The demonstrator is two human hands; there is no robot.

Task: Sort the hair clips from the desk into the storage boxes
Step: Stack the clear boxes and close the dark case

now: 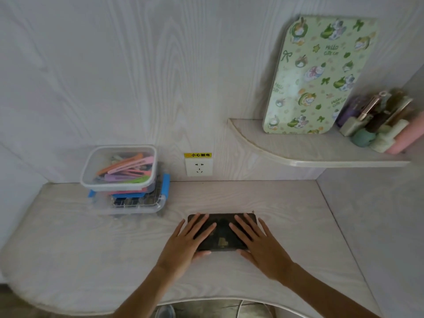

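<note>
Both hands flat, fingers spread, gripping nothing: left hand [192, 239] and right hand [257, 242] rest on a dark tablet [222, 232]. Clips [127, 168] sit in the top box [119, 167], stacked on the lower box [137, 203]. No loose clips visible on the desk [91, 249]; sorting looks finished or unstarted, next likely lifting hands away

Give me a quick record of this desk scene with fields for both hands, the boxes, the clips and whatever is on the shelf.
left hand: flat, palm down on dark rectangular tablet
right hand: flat, palm down on the same tablet
boxes: clear plastic storage box stacked on clear storage box with blue latches, back left of pale wooden desk
clips: colourful long hair clips inside the top box; none visible loose on the desk
shelf: green cartoon-print board leaning on the wall, cluster of cosmetic bottles
wall: white power socket
</note>
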